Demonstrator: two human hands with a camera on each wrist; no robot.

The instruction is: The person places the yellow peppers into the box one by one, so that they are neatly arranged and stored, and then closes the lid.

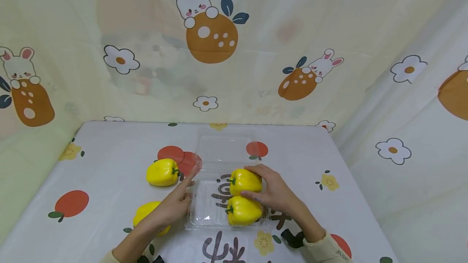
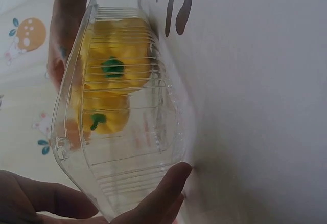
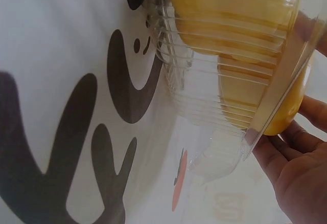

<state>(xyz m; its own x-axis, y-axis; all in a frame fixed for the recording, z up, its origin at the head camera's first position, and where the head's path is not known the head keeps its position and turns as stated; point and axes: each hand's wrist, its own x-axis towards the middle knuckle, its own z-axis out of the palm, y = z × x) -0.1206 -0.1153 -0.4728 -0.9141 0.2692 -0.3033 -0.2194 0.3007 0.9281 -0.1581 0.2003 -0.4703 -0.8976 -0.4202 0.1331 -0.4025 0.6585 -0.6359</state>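
Note:
A clear plastic clamshell box (image 1: 206, 214) lies with its lid (image 1: 223, 147) folded back. My left hand (image 1: 175, 202) holds the box's left side, thumb and fingers either side of the rim in the left wrist view. Two yellow bell peppers are at the box's right side, stems pointing left. My right hand (image 1: 272, 188) grips the farther bell pepper (image 1: 246, 181), its thumb between the two peppers and its fingers at the far side. The nearer bell pepper (image 1: 244, 212) sits in the box, seen through the ribbed wall (image 2: 120, 55) in the left wrist view.
Another yellow bell pepper (image 1: 161, 172) lies on the patterned tablecloth (image 1: 109, 165), left of the box. One more bell pepper (image 1: 143, 211) is partly hidden behind the left forearm. A printed cloth (image 1: 146, 84) hangs behind the table and along its sides.

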